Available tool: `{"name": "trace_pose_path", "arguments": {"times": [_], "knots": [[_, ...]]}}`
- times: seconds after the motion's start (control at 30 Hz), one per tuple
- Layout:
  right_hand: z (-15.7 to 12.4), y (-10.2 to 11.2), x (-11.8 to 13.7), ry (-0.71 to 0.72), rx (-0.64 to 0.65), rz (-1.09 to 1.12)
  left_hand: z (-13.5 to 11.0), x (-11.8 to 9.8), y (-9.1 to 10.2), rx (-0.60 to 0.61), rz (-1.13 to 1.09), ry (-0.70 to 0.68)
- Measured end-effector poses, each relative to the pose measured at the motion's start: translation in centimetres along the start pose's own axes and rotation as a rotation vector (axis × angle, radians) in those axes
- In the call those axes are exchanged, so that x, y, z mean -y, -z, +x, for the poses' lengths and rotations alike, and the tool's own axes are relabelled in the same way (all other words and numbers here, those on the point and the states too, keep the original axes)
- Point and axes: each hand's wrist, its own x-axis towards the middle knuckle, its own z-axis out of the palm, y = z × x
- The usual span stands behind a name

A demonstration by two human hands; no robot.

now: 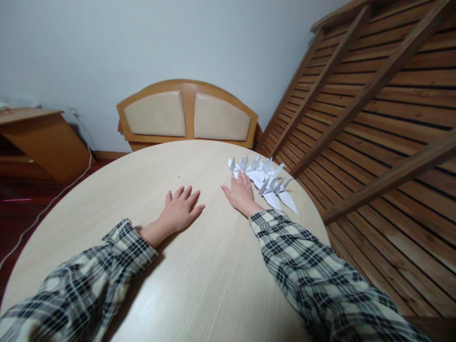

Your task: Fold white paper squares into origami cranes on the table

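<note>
Several white folded paper cranes [272,186] stand close together near the right far edge of the round table [210,266]. My right hand [242,194] lies at the left side of this group, fingers spread, its fingertips beside or touching the nearest paper; I cannot tell which. Nothing shows in its grasp. Flat on the tabletop to the left, my left hand [179,209] has its fingers apart and holds nothing. A tiny dark speck [179,177] lies on the table beyond the left fingertips.
Behind the table stands a wooden headboard [190,114] with two cream panels against the wall. A large slatted wooden frame [374,118] leans along the right side. At far left are a wooden desk [46,142] and a white cable [59,197] running down across the floor.
</note>
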Motion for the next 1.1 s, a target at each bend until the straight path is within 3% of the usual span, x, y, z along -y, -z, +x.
{"name": "trace_pose_path", "arguments": {"times": [0.3,0.47,0.6,0.83,1.1], "knots": [[0.2,-0.4,-0.3,-0.013,-0.005,-0.004,0.0,0.0,0.1,0.013,0.009,0.0],[-0.7,0.6,0.2,0.164,-0.096,0.122,-0.1,-0.1,0.2,-0.008,-0.023,-0.004],[-1.7,1.3,1.0,0.31,-0.16,0.341,0.1,0.3,-0.1,-0.095,-0.137,-0.012],[-2.9,1.3,2.2,0.466,-0.241,0.625,1.1,1.2,-0.4,-0.38,-0.574,0.035],[-3.6,1.7,2.5,0.486,-0.184,0.699,1.3,1.1,-0.4,-0.408,-0.684,0.017]]}}
